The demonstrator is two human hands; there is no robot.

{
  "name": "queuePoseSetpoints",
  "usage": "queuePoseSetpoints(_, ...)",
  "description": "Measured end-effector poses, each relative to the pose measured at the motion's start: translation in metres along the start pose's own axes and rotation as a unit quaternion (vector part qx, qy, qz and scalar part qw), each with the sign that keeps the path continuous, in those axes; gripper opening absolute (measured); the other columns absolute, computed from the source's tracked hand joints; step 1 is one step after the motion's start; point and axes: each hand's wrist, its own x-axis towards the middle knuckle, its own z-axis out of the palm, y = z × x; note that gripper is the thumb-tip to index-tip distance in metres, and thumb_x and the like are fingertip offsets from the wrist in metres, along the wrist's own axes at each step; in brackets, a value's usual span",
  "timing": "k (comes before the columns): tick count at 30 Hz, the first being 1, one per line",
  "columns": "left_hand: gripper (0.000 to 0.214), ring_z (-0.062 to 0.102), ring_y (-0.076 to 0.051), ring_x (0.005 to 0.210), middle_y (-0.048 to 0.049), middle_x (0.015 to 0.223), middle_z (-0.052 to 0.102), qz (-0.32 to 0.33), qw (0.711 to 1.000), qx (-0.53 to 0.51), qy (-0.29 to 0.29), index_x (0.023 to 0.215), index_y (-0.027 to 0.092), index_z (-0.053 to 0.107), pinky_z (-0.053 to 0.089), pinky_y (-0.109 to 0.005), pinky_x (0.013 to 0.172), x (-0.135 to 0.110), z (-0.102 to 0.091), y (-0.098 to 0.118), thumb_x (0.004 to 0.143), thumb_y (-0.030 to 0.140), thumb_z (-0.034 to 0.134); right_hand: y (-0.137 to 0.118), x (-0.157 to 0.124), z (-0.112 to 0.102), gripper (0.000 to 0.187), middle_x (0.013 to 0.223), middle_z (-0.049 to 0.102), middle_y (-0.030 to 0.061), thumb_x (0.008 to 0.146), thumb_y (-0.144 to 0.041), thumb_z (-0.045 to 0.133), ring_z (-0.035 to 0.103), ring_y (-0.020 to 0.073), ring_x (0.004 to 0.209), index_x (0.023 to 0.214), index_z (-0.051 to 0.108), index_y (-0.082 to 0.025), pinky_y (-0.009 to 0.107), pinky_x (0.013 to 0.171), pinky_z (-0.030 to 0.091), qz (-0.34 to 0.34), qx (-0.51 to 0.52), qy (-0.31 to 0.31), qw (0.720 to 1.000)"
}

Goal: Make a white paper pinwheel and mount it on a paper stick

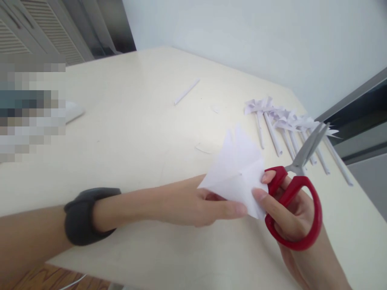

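Observation:
A white paper square [232, 169] with slits cut in from its corners is held between both hands, above the table. My left hand [208, 205] grips its lower left edge, thumb on top and the other fingers hidden beneath. My right hand [287, 213] pinches the paper's right side between thumb and fingertip. Hooked on that same hand are red-handled scissors [311, 147], the thumb through one loop. Their metal blades point up and away to the right, nearly closed and apart from the paper.
Several paper pinwheels [284, 117] on rolled paper sticks lie in a row at the right of the white table [145, 141]. One loose paper stick [186, 92] lies farther back, with small paper scraps [215, 109] nearby. A wall [242, 36] borders the table's back edge.

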Motion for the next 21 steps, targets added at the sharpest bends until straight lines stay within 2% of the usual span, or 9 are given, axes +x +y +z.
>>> queuePoseSetpoints(3, 0.039, 0.035, -0.008, 0.043, 0.0063, 0.046, 0.036, -0.044, 0.999, -0.012, -0.01, 0.053, 0.019, 0.042, 0.03, -0.021, 0.045, -0.001, -0.003, 0.002, 0.089, 0.031, 0.048, -0.001, 0.001, 0.0, 0.018, 0.071, 0.056, -0.0043, 0.079, -0.033, 0.073, 0.052, 0.0104, 0.059, 0.09, 0.058, -0.03, 0.022, 0.049, 0.041, -0.006, -0.039, 0.005, 0.999)
queuePoseSetpoints(5, 0.033, 0.033, -0.008, 0.043, 0.0072, 0.045, 0.036, -0.045, 0.998, -0.045, 0.018, 0.058, 0.019, 0.044, 0.028, -0.022, 0.045, 0.0, -0.007, 0.0, 0.088, 0.029, 0.05, -0.006, 0.004, -0.002, 0.017, 0.069, 0.055, -0.0043, 0.079, -0.032, 0.073, 0.052, 0.0107, 0.058, 0.088, 0.058, -0.029, 0.024, 0.05, 0.041, -0.016, -0.048, 0.017, 0.999)
queuePoseSetpoints(7, 0.033, 0.031, -0.007, 0.042, 0.0073, 0.044, 0.036, -0.015, 0.996, -0.074, 0.045, 0.056, 0.018, 0.041, 0.026, -0.023, 0.045, 0.001, -0.01, -0.004, 0.088, 0.025, 0.048, -0.011, 0.006, -0.005, 0.017, 0.07, 0.055, -0.0039, 0.079, -0.033, 0.071, 0.051, 0.0119, 0.057, 0.086, 0.057, -0.028, 0.026, 0.051, 0.04, -0.028, -0.035, 0.004, 0.999)
queuePoseSetpoints(9, 0.041, 0.028, -0.005, 0.04, 0.0067, 0.042, 0.032, 0.041, 0.991, -0.085, 0.094, 0.049, 0.018, 0.033, 0.023, -0.024, 0.044, 0.002, -0.011, -0.008, 0.088, 0.023, 0.046, -0.017, 0.006, -0.009, 0.016, 0.069, 0.053, -0.0026, 0.083, -0.038, 0.066, 0.048, 0.013, 0.056, 0.08, 0.056, -0.026, 0.029, 0.051, 0.038, -0.021, -0.041, -0.041, 0.998)
queuePoseSetpoints(13, 0.046, 0.019, -0.003, 0.04, 0.0071, 0.043, 0.022, 0.125, 0.964, -0.113, 0.204, 0.046, 0.017, 0.022, 0.015, -0.024, 0.042, 0.004, -0.012, -0.011, 0.085, 0.017, 0.047, -0.022, 0.0, -0.017, 0.045, 0.061, 0.046, 0.0009, 0.09, -0.05, 0.049, 0.041, 0.0137, 0.053, 0.056, 0.048, -0.021, 0.031, 0.05, 0.033, 0.044, -0.091, -0.149, 0.984)
queuePoseSetpoints(15, 0.045, 0.018, -0.003, 0.04, 0.0071, 0.044, 0.02, 0.153, 0.953, -0.127, 0.23, 0.047, 0.016, 0.022, 0.014, -0.024, 0.042, 0.004, -0.012, -0.011, 0.085, 0.014, 0.048, -0.019, -0.003, -0.02, 0.049, 0.06, 0.046, 0.0016, 0.092, -0.053, 0.045, 0.041, 0.0134, 0.053, 0.055, 0.048, -0.02, 0.03, 0.051, 0.034, 0.081, -0.062, -0.192, 0.976)
queuePoseSetpoints(18, 0.045, 0.019, -0.003, 0.041, 0.0069, 0.046, 0.019, 0.198, 0.941, -0.142, 0.236, 0.05, 0.016, 0.022, 0.014, -0.023, 0.042, 0.004, -0.013, -0.009, 0.087, 0.014, 0.049, -0.008, -0.003, -0.019, 0.051, 0.062, 0.043, -0.0001, 0.086, -0.068, 0.041, 0.037, 0.0126, 0.05, 0.068, 0.054, -0.022, 0.028, 0.047, 0.034, 0.154, 0.066, -0.267, 0.949)
queuePoseSetpoints(21, 0.044, 0.018, -0.003, 0.04, 0.0068, 0.046, 0.018, 0.223, 0.932, -0.156, 0.238, 0.053, 0.016, 0.02, 0.013, -0.022, 0.041, 0.005, -0.015, -0.006, 0.087, 0.013, 0.047, 0.0, -0.001, -0.014, 0.062, 0.07, 0.04, 0.0002, 0.076, -0.082, 0.034, 0.037, 0.0139, 0.056, 0.076, 0.052, -0.022, 0.029, 0.052, 0.036, 0.16, 0.173, -0.299, 0.925)
